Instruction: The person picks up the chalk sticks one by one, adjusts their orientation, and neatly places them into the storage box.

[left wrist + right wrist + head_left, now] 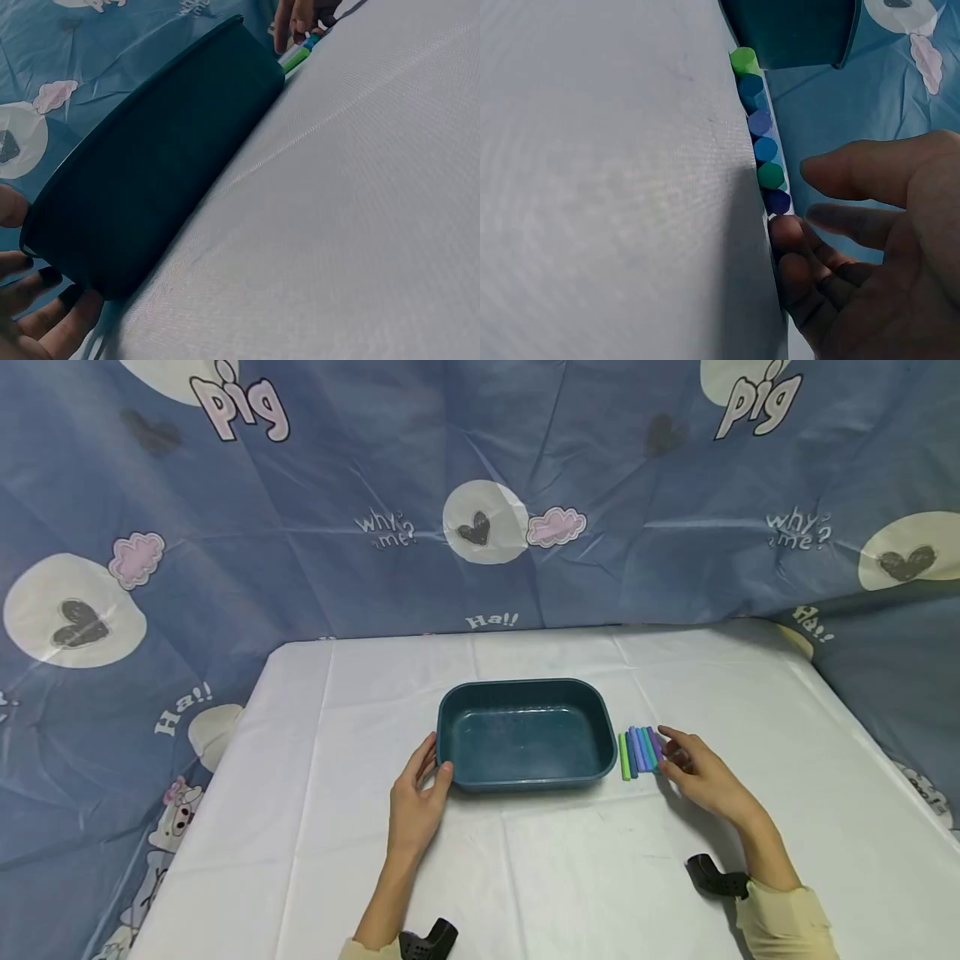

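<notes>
A dark teal rectangular plastic tub (525,735) stands upright on the white-covered table, with nothing inside it. At its left end my left hand (416,802) holds the near corner, thumb at the front rim and fingers along the left wall; the tub's outer side fills much of the left wrist view. Just right of the tub lie several short coloured sticks (640,752) side by side, their exact kind unclear. Green is nearest the tub and purple (777,201) is outermost. My right hand (701,777) is beside the purple one, fingertips touching or almost touching it, thumb apart.
White cloth (570,877) with fold creases covers the table. A blue printed curtain (375,485) hangs behind it and along both sides. Black wrist mounts (716,877) sit at both sleeve cuffs.
</notes>
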`<act>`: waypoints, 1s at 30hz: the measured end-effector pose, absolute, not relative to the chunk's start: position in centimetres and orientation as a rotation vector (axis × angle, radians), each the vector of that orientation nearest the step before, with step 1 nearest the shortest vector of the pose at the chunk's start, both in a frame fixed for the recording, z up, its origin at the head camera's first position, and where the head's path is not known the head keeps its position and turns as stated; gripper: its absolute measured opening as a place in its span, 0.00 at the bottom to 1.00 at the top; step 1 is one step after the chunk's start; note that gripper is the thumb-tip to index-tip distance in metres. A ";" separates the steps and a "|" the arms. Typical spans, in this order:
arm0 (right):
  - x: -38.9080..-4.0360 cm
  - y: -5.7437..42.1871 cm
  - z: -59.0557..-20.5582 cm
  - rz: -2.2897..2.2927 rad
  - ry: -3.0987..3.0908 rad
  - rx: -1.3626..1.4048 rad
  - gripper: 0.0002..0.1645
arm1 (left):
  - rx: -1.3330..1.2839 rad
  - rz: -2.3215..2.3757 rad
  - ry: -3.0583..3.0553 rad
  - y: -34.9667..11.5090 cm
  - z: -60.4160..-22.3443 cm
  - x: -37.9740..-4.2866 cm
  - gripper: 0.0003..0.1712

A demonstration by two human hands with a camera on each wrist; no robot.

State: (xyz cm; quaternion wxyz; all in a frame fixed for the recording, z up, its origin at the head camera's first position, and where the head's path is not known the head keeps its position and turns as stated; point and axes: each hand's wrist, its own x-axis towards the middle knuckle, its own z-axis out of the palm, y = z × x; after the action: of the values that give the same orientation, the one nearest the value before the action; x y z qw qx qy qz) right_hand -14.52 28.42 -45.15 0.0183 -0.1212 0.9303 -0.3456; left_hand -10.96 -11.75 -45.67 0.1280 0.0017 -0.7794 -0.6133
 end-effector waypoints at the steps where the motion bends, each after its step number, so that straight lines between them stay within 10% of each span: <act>1: -14.7 28.4 -45.0 -1.066 2.889 -0.377 0.32 | 0.011 -1.776 -2.259 -11.7 -45.4 -10.9 0.29; 30: -16.5 26.8 -42.6 -0.772 2.794 -0.413 0.39 | 0.289 -2.283 -2.007 -12.1 -44.3 -10.2 0.29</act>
State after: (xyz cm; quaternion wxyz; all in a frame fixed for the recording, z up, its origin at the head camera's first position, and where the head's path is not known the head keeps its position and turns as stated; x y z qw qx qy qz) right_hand -16.48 26.81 -42.65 0.1064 -0.1403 0.9488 -0.2622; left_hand -10.22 -12.06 -44.27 0.0439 0.0946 -0.6567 -0.7469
